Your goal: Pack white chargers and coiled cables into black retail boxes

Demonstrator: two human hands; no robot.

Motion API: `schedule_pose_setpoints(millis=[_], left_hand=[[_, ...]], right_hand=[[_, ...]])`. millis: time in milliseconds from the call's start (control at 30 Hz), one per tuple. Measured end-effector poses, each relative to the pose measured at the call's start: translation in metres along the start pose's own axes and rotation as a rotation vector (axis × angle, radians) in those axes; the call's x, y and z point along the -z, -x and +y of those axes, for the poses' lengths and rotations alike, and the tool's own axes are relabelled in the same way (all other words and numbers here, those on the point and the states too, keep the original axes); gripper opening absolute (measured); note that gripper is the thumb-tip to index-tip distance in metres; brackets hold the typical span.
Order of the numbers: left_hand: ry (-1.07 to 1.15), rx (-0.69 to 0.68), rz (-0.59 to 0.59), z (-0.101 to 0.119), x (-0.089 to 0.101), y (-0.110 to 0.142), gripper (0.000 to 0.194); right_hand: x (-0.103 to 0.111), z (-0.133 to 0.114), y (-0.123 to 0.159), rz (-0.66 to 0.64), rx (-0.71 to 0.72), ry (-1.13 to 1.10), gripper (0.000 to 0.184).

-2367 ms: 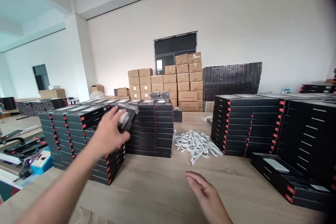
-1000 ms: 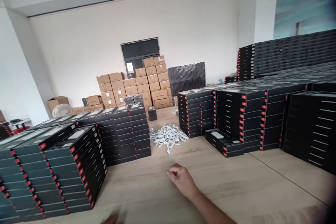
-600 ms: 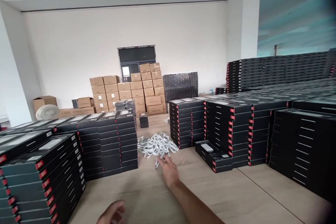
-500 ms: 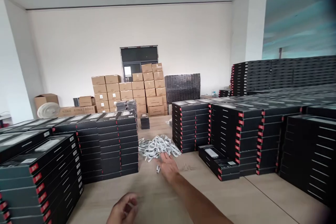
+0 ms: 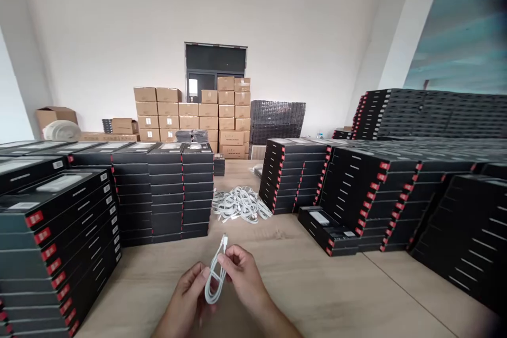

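Tabletop [image 5: 340,296] under slanting looped cable [image 5: 213,297] (plug [image 5: 225,241] uppermost)

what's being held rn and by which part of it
A coiled white cable: the left hand grips the side of its looped bundle, the right hand its other side, nearer the connector end.

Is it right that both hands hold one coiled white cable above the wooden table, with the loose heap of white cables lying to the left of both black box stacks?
No: the heap lies between the black box stacks, as the head view shows.
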State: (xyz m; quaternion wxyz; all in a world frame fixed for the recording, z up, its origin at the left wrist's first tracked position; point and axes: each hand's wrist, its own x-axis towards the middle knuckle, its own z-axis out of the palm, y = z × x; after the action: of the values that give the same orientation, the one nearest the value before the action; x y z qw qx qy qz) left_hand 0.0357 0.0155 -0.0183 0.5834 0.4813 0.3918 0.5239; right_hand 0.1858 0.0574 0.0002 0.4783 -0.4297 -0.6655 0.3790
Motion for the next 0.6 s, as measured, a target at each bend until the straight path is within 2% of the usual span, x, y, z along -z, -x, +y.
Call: schedule_pose_setpoints(millis=[67, 167, 300, 400, 600], left_hand=[[0.081, 0.037, -0.014, 0.002, -0.003, 0.005, 0.038], [0.261, 0.116, -0.073, 0.008, -0.004, 0.012, 0.03], [0.441, 0.242, -0.138, 0.014, -0.005, 0.017, 0.025], [0.524, 0.295, -0.124, 0.014, -0.004, 0.014, 0.023], [0.583, 0.359, -0.115, 0.012, 0.002, 0.012, 0.021]], right_hand=[[-0.006, -0.004, 0.009, 0.079, -0.024, -0.172, 0.034], [-0.007, -0.011, 0.011, 0.116, -0.037, -0.262, 0.031], [-0.008, -0.017, 0.011, 0.148, -0.013, -0.268, 0.024], [-0.008, -0.018, 0.011, 0.161, 0.023, -0.285, 0.021], [-0.008, -0.02, 0.007, 0.164, -0.017, -0.396, 0.023]])
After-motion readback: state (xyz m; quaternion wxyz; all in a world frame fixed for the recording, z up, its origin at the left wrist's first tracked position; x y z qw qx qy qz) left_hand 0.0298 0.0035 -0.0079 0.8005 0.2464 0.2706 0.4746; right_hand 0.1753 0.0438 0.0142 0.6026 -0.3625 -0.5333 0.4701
